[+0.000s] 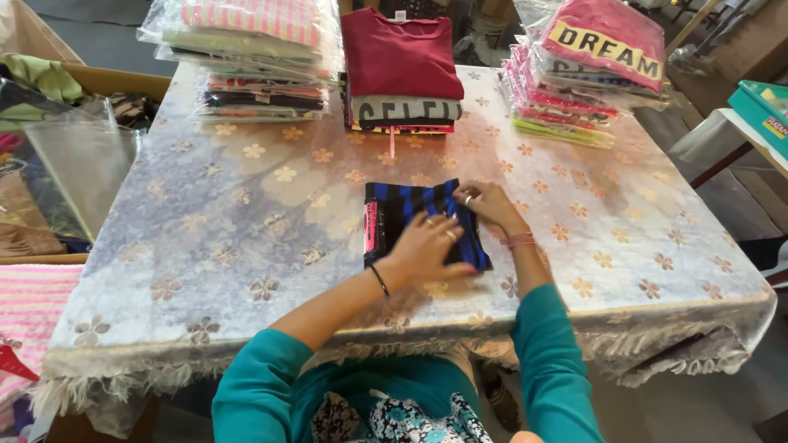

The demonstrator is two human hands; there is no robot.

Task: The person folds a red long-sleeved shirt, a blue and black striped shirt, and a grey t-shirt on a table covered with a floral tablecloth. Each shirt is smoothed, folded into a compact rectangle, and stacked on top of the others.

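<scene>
Hands (427, 246) (488, 203) flat on folded striped garment (410, 215), tablecloth (246, 221) (bare around)

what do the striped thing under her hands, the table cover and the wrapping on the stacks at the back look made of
Striped garment: soft knit fabric, probably cotton jersey; it folds flat under the left hand and right hand. Table cover: shiny, velvety cloth with woven flowers and a fringed edge. Bagged stacks: clear thin plastic, glossy and crinkled.

Garment (410, 215) on table (246, 213) — stacks (402, 74) behind
</scene>
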